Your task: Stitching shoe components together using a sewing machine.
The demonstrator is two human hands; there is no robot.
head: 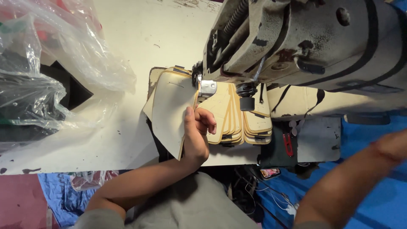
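- Between the thumb and curled fingers (207, 120) of the left hand (196, 135) sits the near edge of a tan, flat, curved-edged leather-like panel (171, 112); the hand is clenched on it, thumb on top, fingers tucked under its right side.
- Just beyond the fingertips, the panel's far edge lies beneath the small metal presser foot (207, 88) of the worn cream-and-black industrial sewing machine (305, 42).
- Judging by how it keeps a flat face yet curls slightly at the held edge, the panel looks light and semi-stiff: bendable, not floppy, with a smooth face that could slide under a loose pinch.
- A sound hold seems to be at the edge, close to the foot, where the hand already pinches it; gripping the far free corner would likely let it flex.
- Right of the fingers, touching or nearly so, lies a fanned stack of similar tan cut pieces (241, 123) with dark tabs at their ends.
- Farther right, small red snips (288, 144) rest on a dark mat.
- Left of the hand, well apart, crumpled clear plastic bags (51, 72) sit on the pale scuffed table (127, 42).
- At the lower right the right forearm (352, 182) shows blurred; its hand is out of view, so its fingers' state is unseen.
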